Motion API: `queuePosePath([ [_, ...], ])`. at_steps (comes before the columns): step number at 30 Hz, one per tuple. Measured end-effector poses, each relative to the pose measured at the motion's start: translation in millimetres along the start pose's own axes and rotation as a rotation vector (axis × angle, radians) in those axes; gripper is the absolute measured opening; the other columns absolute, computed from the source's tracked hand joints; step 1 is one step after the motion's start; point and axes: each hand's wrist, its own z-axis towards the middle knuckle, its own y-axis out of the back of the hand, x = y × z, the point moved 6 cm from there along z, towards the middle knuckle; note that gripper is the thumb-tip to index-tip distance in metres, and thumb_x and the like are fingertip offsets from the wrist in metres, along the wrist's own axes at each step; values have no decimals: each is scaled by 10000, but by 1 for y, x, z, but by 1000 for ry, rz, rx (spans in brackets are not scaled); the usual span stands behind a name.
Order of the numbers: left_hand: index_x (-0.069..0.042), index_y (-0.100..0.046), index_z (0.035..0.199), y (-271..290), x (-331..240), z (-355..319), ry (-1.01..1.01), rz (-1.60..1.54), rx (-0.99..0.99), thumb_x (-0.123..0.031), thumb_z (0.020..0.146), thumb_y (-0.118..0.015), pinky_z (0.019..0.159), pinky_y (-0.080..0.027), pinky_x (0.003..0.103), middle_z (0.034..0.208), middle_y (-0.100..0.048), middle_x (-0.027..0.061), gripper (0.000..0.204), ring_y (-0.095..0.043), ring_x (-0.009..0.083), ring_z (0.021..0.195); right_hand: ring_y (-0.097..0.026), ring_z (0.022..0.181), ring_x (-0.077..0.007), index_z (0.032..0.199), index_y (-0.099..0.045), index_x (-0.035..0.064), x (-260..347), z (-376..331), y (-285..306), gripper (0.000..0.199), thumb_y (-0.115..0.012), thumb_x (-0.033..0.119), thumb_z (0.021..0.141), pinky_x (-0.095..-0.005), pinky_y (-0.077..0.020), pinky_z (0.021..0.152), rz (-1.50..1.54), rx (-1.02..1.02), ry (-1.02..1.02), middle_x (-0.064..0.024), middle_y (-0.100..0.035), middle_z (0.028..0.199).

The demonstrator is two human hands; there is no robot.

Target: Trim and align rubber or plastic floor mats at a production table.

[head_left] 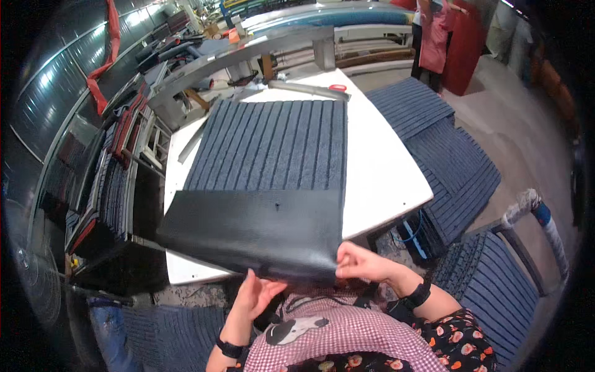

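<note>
A dark blue ribbed mat (276, 144) lies on the white table (384, 173). Its near end is folded up toward me, showing the smooth black backing (254, 226). My right hand (362, 261) pinches the right near corner of that black flap. Under the flap's near edge, my left hand (257, 292) touches it with fingers spread. Both wrists wear black bands.
Stacks of the same blue ribbed mats lie on the floor right of the table (455, 167) and on a cart at lower right (496, 279). Shelves of dark mats (108, 186) stand left. A red-handled tool (338, 88) rests at the table's far edge. A person in pink (434, 34) stands beyond.
</note>
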Motion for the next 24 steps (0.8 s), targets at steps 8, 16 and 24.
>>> queuePosePath([
  [8, -35, -507, 1127, 3, -1, 10, -90, -79, -375, -331, 909, -492, 870, -475, 365, 1076, -591, 109, 368, -576, 225, 986, -551, 829, -195, 954, -563, -9, 93, 52, 11, 198, -569, 110, 796, -281, -456, 709, -699, -289, 524, -114, -543, 928],
  [16, -23, -472, 1103, -14, 6, 9, -158, -88, -344, -261, 921, -480, 854, -467, 409, 1062, -571, 126, 300, -564, 242, 981, -551, 874, -368, 873, -549, 4, 64, 200, -15, 156, -550, 76, 735, -428, -453, 767, -1378, -257, 421, -187, -554, 946],
  [24, -32, -462, 1140, 14, -9, -14, -283, -47, -330, -366, 934, -430, 764, -512, 373, 1065, -577, 139, 394, -597, 244, 908, -533, 692, -209, 793, -560, 4, 64, 37, 90, 92, -532, 59, 725, -305, -440, 646, -867, -456, 176, -123, -540, 767],
])
